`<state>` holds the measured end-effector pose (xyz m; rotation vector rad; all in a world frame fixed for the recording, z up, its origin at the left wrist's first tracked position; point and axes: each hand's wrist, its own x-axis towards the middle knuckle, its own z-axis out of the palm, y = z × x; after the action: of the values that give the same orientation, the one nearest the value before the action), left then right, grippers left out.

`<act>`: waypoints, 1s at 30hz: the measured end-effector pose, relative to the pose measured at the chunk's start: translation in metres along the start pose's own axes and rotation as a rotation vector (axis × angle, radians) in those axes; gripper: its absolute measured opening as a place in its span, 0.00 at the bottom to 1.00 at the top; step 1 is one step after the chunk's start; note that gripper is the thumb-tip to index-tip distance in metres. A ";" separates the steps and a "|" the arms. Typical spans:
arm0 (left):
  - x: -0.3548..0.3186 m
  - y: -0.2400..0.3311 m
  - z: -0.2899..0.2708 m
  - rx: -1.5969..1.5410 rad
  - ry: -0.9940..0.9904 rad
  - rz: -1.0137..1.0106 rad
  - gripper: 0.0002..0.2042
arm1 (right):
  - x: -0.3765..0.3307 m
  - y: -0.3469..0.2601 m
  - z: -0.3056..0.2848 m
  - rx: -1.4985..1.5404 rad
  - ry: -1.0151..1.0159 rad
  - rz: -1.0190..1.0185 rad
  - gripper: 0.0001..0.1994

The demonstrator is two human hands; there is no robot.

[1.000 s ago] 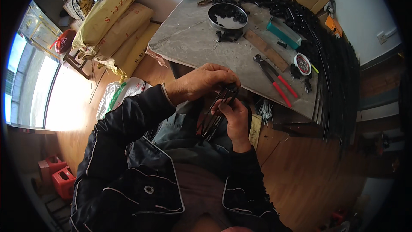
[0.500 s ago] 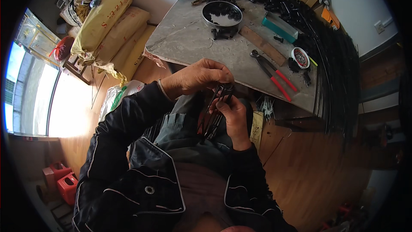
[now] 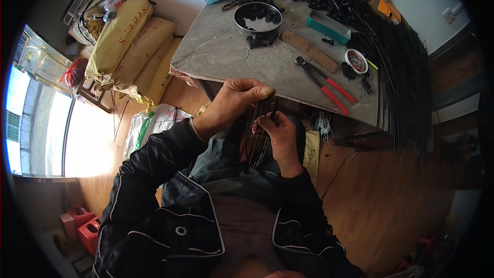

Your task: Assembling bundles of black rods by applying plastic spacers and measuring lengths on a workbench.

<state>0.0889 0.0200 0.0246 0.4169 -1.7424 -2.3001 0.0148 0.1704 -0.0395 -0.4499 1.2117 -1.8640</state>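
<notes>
Pinches rods (image 3: 258, 152) in right hand (image 3: 282, 136), lengthwise toward near edge of table (image 3: 216, 56), with left hand (image 3: 231, 103), fingertips together, by their far ends.

Both arms bent at the elbow, hands close together in front of me, above my thighs (image 3: 229, 167). Left forearm (image 3: 157, 157) slants up and right, left wrist (image 3: 200, 125) bare, back of the hand facing up. Left grip (image 3: 231, 104) sits farther out: left thumb (image 3: 257, 93) reaching right, tip pinched against the forefinger. Right forearm (image 3: 298, 195) rises up and left, right wrist (image 3: 291, 169) bare. Right grip (image 3: 282, 139) just below the left one: thumb side up, right thumb (image 3: 266, 123) pointing left, fingers curled; far fingertips partly hidden.
</notes>
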 end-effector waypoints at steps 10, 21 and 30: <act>-0.003 -0.005 0.002 0.047 -0.098 0.109 0.11 | 0.001 0.001 -0.004 0.095 -0.001 -0.021 0.07; -0.008 0.002 0.001 0.009 -0.144 0.016 0.11 | -0.007 -0.019 -0.009 -0.370 -0.014 -0.170 0.11; -0.021 -0.002 0.009 -0.117 -0.146 0.016 0.14 | -0.010 -0.027 -0.013 -0.283 -0.022 -0.070 0.11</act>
<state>0.1046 0.0362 0.0265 0.2183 -1.6555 -2.4609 -0.0010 0.1902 -0.0205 -0.6726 1.4688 -1.7456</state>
